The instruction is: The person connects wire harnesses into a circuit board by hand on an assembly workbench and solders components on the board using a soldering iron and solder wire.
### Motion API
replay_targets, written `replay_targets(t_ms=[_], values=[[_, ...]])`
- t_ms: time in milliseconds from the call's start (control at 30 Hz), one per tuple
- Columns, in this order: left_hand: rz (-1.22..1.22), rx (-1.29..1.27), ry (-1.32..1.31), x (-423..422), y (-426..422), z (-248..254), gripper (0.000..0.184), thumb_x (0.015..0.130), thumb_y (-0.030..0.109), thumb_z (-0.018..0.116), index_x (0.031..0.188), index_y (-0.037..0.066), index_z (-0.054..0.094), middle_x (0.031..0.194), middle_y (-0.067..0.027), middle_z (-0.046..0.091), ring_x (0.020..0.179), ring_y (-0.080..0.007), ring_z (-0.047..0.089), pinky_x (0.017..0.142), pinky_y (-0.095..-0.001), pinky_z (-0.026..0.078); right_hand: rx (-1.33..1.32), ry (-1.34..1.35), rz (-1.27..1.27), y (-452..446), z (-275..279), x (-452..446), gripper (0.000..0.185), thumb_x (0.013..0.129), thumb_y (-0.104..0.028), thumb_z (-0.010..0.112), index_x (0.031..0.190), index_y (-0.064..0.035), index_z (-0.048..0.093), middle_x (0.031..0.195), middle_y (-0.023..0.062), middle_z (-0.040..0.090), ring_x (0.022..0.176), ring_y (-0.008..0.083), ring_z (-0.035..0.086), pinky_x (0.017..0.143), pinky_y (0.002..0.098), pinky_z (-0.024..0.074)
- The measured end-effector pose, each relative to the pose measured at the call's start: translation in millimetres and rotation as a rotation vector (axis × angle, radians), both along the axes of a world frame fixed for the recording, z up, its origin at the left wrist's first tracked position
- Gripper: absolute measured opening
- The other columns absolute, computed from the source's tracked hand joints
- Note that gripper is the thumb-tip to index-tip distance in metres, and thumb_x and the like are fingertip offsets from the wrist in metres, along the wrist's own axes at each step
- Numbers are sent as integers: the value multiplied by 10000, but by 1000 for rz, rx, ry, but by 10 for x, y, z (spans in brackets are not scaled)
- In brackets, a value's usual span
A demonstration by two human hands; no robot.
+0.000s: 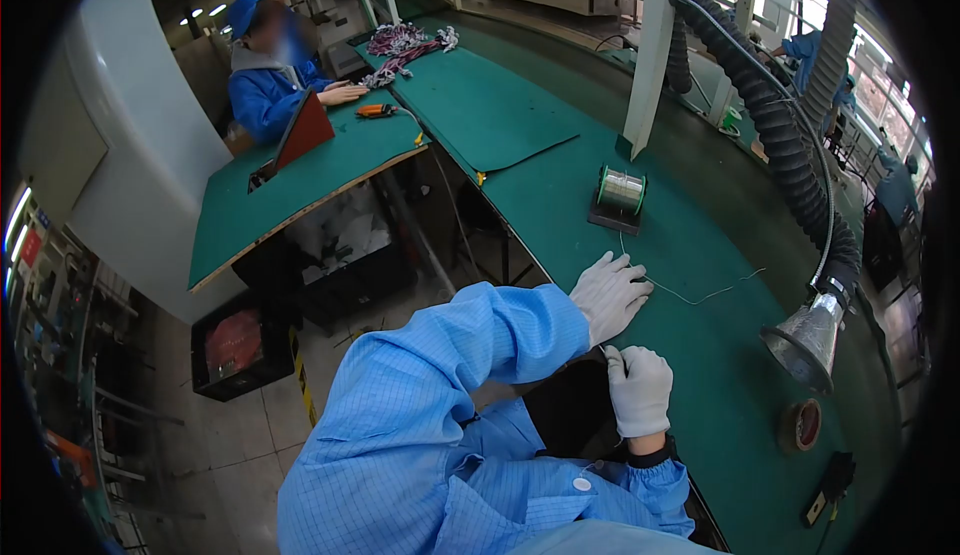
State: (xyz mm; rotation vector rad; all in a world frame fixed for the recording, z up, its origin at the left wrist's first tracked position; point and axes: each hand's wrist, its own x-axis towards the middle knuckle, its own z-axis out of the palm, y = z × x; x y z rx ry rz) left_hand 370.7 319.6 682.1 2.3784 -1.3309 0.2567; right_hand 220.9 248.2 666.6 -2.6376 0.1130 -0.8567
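Observation:
My left hand (610, 297), in a white glove, lies flat near the table edge with its fingers slightly apart. Just below it, my right hand (640, 392), also gloved, is closed with thumb and fingers curled together; whatever it may hold is too small to make out. Beyond my left hand, a spool of silvery wire (621, 191) stands on a dark base. Thin wire (692, 302) curves over the green mat to the right of my left hand.
A green-topped table (700, 375) bears a tape roll (800, 426) and a black device (829, 490). A metal funnel (808, 340) hangs from a ribbed hose (765, 105). Across, a person in blue (262, 90) sits near an orange-handled tool (376, 111) and bundled cables (405, 50).

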Motion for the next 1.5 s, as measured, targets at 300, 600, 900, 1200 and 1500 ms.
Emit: replay_targets(t_ms=[300, 600, 900, 1200, 1500], values=[[-3, 5, 15, -18, 0, 6, 279, 992, 259, 554, 1183, 141, 720, 1333, -68, 623, 1322, -309, 514, 1172, -467, 339, -1, 10, 4, -2, 1, -12, 329, 875, -222, 726, 655, -74, 531, 644, 128, 547, 618, 347, 567, 587, 468, 438], [5, -83, -72, 14, -36, -120, 247, 979, 233, 574, 1124, 132, 746, 1266, -76, 668, 1297, -308, 540, 1128, -426, 382, 2, 55, -10, -10, 27, -26, 330, 907, -273, 689, 676, -72, 566, 665, 131, 578, 639, 352, 596, 599, 470, 461], [16, -117, -98, 2, -41, -128, 225, 970, 231, 594, 1091, 135, 757, 1249, -69, 680, 1282, -307, 557, 1134, -434, 386, -7, 48, -1, -10, 23, -29, 331, 911, -281, 683, 680, -72, 569, 664, 129, 578, 638, 348, 596, 602, 469, 464], [19, -127, -68, 23, -56, -155, 222, 967, 235, 601, 1091, 137, 755, 1251, -57, 681, 1284, -298, 558, 1147, -438, 382, -9, 19, -1, -10, -4, -30, 325, 903, -270, 694, 677, -78, 560, 658, 124, 569, 636, 344, 590, 601, 465, 462], [24, -155, -22, 46, -47, -183, 256, 988, 225, 553, 1106, 97, 742, 1268, -56, 676, 1296, -298, 546, 1160, -439, 366, -1, 13, 4, 7, 31, -45, 304, 892, -235, 699, 679, -72, 558, 667, 130, 575, 650, 351, 593, 613, 466, 459]])
